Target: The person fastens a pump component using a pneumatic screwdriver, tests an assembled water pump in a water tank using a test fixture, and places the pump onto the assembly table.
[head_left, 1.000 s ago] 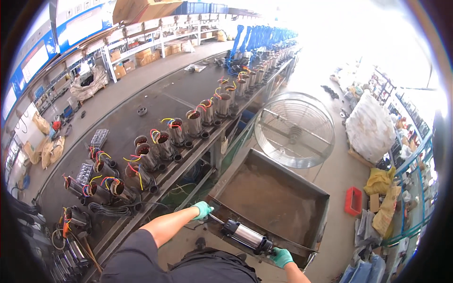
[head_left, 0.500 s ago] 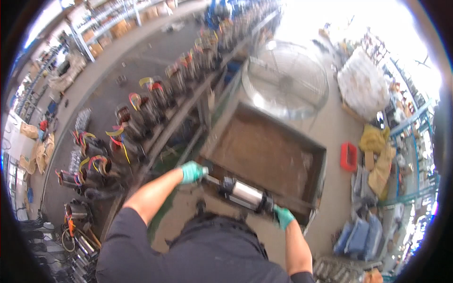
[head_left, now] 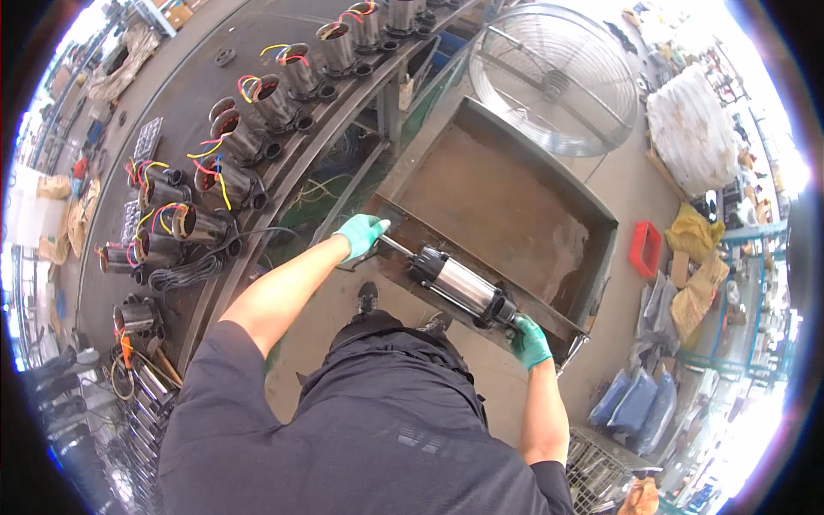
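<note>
A silver cylindrical motor or pump unit [head_left: 464,284] with black end pieces lies slantwise over the near edge of a brown-bottomed metal tray [head_left: 601,225]. Thin rods run along its side, and a metal shaft [head_left: 395,245] sticks out of its left end. Closed around the shaft's outer end is my left hand [head_left: 360,235], in a green glove. My right hand [head_left: 530,343], gloved alike, grips the black fitting at the opposite end, its fingers partly hidden. A thin dark line hangs below my left hand; what it belongs to I cannot tell.
On the left bench [head_left: 184,86] stand several metal motor housings [head_left: 275,105] with coloured wires, beside a coiled black cable [head_left: 189,273]. Beyond the tray is a large round fan [head_left: 554,81]. A red bin [head_left: 645,245] and blue bags [head_left: 633,400] lie to the right.
The view has tilted and become sharper, so tray, bench and fan sit higher in the picture. Both hands still grip the same unit, which stays over the tray's near edge.
</note>
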`<state>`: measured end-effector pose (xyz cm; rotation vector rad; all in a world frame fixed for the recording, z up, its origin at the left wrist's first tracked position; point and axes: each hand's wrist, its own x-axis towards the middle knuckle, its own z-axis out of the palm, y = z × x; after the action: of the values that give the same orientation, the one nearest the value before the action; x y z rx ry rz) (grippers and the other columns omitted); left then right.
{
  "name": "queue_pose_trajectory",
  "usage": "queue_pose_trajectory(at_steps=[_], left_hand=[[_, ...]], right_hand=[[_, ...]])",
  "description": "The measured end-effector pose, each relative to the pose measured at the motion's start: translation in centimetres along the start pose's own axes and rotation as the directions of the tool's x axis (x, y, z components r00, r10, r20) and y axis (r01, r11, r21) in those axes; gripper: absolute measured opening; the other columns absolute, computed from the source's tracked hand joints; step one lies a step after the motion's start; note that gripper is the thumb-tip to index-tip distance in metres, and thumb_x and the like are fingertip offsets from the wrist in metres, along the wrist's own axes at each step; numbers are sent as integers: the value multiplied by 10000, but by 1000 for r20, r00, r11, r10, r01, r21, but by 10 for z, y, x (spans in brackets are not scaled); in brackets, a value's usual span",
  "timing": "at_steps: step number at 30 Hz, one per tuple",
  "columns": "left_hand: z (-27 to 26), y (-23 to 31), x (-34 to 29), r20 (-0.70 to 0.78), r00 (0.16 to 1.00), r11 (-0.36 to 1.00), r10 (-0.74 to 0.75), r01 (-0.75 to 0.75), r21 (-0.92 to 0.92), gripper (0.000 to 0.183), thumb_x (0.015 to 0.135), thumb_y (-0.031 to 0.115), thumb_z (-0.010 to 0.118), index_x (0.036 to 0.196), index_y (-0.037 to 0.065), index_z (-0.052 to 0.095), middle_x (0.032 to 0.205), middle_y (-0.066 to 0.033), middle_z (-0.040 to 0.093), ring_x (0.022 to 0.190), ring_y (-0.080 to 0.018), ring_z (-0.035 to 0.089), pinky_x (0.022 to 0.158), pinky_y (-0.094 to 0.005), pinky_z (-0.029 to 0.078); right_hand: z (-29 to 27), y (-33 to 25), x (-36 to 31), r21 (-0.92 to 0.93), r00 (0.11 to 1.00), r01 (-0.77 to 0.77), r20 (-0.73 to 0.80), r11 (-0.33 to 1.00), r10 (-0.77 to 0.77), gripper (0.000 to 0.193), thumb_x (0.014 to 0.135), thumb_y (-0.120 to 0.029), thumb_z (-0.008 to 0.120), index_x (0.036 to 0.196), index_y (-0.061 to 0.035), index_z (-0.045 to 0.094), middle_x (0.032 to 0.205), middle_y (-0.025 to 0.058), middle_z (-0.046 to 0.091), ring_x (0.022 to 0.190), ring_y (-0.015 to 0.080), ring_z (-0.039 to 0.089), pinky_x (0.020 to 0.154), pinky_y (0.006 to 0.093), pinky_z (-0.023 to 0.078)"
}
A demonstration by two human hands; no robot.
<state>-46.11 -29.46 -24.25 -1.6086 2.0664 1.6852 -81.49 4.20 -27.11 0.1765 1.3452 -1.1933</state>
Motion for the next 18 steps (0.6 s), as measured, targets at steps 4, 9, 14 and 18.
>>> queue_pose_trajectory(at_steps=[4, 9, 14, 18], left_hand=[[-13, 7, -16, 99, 988, 969, -121, 139, -203, 350, 1017, 330, 575, 1194, 31, 616, 924, -93, 631, 692, -162, 591, 552, -309, 520], [-1, -21, -11, 98, 986, 950, 131, -97, -297, 382, 963, 292, 639, 1232, 24, 609, 1101, -112, 669, 837, -232, 672, 781, -393, 596], [14, -16, 11, -26, 975, 975, 222, -222, 21, 429, 987, 397, 562, 1260, 82, 663, 1224, -179, 676, 1160, -304, 620, 965, -393, 515], [10, -31, 14, -6, 995, 995, 101, -101, 12, 469, 1034, 469, 438, 1058, 112, 740, 947, -196, 714, 898, -306, 696, 820, -420, 544]], right_hand=[[14, -23, -2, -539, 987, 92, 160, 837, -5, 649, 864, 32, 639, 1462, -68, 410, 1093, 41, 620, 786, 127, 610, 671, 274, 516], [2, -22, 7, -946, 946, 312, 301, 89, -121, 173, 867, -5, 618, 1026, -63, 655, 832, 58, 655, 688, 176, 614, 568, 350, 509], [12, -13, 10, -946, 948, 273, 235, 173, -213, 196, 898, -32, 583, 1082, -63, 644, 887, 60, 665, 694, 166, 616, 566, 334, 506], [54, -17, 24, -922, 978, 200, 170, 332, -117, 220, 923, -53, 555, 1127, -62, 634, 931, 62, 673, 698, 158, 618, 564, 320, 504]])
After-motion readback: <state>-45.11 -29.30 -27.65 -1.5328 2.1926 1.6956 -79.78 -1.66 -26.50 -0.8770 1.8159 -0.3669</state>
